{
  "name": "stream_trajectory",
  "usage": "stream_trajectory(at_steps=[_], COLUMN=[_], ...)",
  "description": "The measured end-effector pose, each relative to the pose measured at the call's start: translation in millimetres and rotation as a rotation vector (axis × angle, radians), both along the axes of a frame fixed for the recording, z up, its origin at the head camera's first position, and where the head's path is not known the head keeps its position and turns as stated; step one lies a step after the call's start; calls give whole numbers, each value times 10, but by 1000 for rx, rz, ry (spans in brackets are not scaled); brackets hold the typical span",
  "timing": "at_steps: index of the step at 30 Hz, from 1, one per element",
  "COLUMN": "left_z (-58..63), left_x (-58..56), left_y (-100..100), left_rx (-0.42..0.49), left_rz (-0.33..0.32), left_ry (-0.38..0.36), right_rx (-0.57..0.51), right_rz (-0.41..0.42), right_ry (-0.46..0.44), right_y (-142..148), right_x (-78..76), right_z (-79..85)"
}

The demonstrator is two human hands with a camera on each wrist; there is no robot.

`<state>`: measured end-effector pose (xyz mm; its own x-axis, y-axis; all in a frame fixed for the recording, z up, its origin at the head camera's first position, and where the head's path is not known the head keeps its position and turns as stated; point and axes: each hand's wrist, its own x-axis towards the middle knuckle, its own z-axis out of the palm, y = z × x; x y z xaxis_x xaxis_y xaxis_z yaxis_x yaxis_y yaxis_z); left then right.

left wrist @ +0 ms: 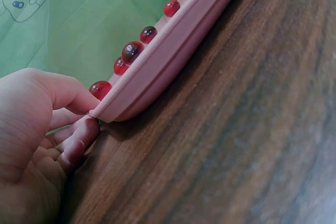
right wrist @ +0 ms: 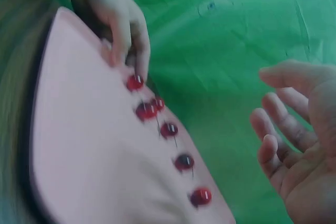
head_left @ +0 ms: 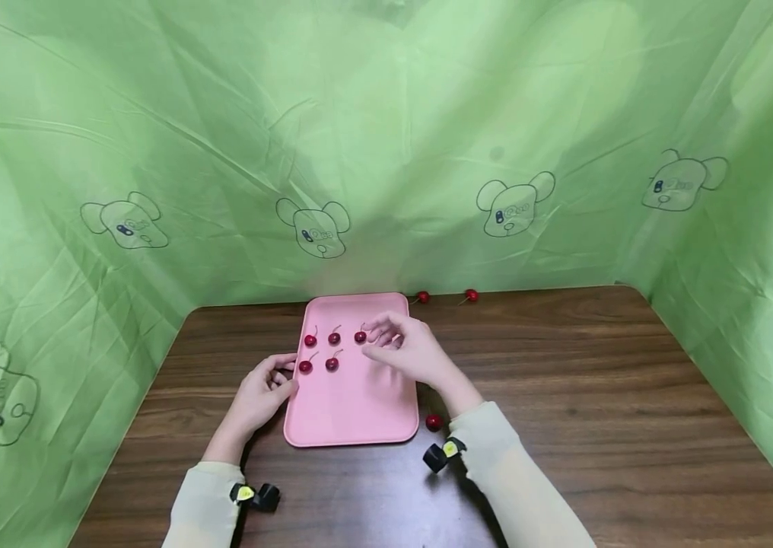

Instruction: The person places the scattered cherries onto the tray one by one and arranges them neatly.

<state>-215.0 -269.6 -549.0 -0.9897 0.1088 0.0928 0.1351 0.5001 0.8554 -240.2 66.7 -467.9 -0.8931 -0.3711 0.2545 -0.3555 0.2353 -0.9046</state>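
Note:
A pink tray lies on the wooden table with several dark red cherries on it, stems attached. One cherry sits near its left rim; another cherry is just beside my right fingertips. My left hand pinches the tray's left rim, as the left wrist view also shows at the tray edge. Over the tray's right half hovers my right hand, fingers loosely bent and apart. Nothing is between them in the right wrist view, where the hand is off the cherries.
Behind the tray's right corner lie two loose cherries, one cherry close to the rim and one cherry farther right. Another cherry rests by my right wrist. Green printed cloth hangs around the table.

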Motion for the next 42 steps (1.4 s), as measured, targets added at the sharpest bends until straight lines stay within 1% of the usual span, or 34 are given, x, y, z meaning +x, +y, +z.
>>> stream_trajectory(at_steps=[3, 10, 14, 17, 19, 24, 32, 38, 42], left_z=[-4, -3, 2, -2, -7, -18, 7, 12, 17], left_x=[-1, 7, 16, 19, 14, -10, 0, 3, 3], left_y=[-10, -6, -14, -23, -26, -25, -24, -10, -13], left_rx=[-8, 8, -1, -14, -20, -27, 2, 11, 16], left_rz=[7, 0, 10, 14, 12, 6, -3, -2, -1], left_ry=[1, -9, -6, -6, -8, -3, 0, -7, -5], right_rx=[-5, 10, 10, 17, 24, 47, 96, 123, 118], right_rz=[-8, -85, -115, -119, -115, -99, -66, -12, 29], right_ry=[23, 64, 51, 37, 40, 42, 0, -23, -27], right_y=[184, 617, 807, 913, 969, 1059, 1119, 1133, 1135], right_x=[-17, 34, 65, 92, 106, 138, 164, 161, 168], right_z=[-71, -232, -351, -420, -452, -470, -540, -629, -671])
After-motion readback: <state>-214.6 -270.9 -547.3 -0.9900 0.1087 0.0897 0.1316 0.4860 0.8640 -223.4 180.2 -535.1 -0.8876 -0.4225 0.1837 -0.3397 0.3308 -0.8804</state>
